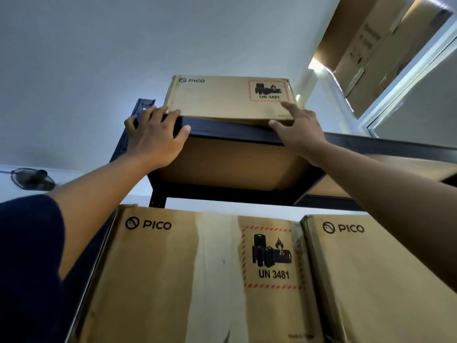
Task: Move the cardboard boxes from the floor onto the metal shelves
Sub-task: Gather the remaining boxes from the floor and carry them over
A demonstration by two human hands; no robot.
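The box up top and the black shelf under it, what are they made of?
The top box looks like brown cardboard: dull and papery, with printed ink markings. The shelf rail looks like black painted metal: smooth, hard-edged, with a faint sheen. The board beneath looks like brown fibreboard, though that is uncertain.

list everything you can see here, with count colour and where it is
cardboard box on top shelf: 1, brown, PICO and UN 3481 print, at the shelf's front edge
cardboard boxes on lower shelf: 2, brown, side by side, bottom of view
metal shelf frame: 1, black, centre
fan-like object: 1, dark, far left by the wall
more cardboard: brown, upper right, count unclear
left hand: on the top shelf rail at the box's left corner
right hand: fingers straight against the box's right front
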